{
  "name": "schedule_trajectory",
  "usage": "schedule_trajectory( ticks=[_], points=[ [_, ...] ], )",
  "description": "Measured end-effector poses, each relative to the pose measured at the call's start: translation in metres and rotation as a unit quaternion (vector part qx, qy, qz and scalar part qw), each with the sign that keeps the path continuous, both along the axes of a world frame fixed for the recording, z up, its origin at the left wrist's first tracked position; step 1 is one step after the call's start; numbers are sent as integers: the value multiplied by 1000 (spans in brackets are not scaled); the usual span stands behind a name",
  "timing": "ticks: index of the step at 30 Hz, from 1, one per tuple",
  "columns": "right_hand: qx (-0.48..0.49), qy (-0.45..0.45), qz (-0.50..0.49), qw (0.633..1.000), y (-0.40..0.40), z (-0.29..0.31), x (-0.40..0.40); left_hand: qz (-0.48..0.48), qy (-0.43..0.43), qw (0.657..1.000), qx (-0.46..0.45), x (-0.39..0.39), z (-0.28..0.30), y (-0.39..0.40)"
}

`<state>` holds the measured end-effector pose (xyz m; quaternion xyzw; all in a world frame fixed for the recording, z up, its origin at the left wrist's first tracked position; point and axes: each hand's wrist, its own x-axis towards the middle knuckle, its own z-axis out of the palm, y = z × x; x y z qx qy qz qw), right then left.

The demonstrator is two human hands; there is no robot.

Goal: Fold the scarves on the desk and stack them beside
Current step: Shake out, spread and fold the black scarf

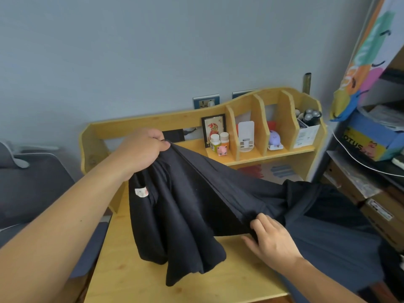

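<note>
Dark scarf (196,200) held up over the wooden tabletop (175,287), not yet folded flat. Left hand (142,149) raised near the back shelf (251,158), fingers and thumb curled tight on one bunched end of the cloth. Right hand (271,237) lower and nearer, fingers curled into a gathered ridge of the same cloth, thumb partly hidden beneath — counted as gripping. Fabric stretched in a sloping line between the two hands; loose folds hanging below the left hand and touching the tabletop. Small pale label (141,192) visible on the hanging part. Remaining length trailing off to the right, past the tabletop edge, draped toward the cardboard boxes (371,206).

Progress, as judged: early in this scarf. Lengthwise gathering apparent along the taut edge, but no neat fold laid down. No finished stack of folded scarves visible anywhere on the tabletop; whether other scarves wait out of view cannot be told. Left to do, by judgement — bring the ends together, lay the cloth flat, fold down to size, set it aside as the base of a stack, then repeat for any others.

Surroundings: shelf compartments holding a framed picture (213,127), two small bottles (219,142), a pink figure (222,150), a white stand (246,136), a purple figure (275,139). Grey chair (32,189) at left.
</note>
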<state>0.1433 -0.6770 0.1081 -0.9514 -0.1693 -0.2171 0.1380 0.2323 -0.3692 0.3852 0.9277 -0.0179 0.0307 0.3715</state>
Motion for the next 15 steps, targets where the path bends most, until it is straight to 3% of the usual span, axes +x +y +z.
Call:
schedule_trajectory(
  ticks=[5, 11, 15],
  points=[
    [25, 20, -114, 993, 8, 2, 11, 5, -15, 1000, -21, 4, 0, 1],
    [82, -85, -109, 987, -54, 35, -9, 16, -12, 1000, -22, 6, -1, 10],
    [53, -157, -124, 978, -86, 73, -4, 35, -9, 999, -38, 19, -19, -2]
  ],
)
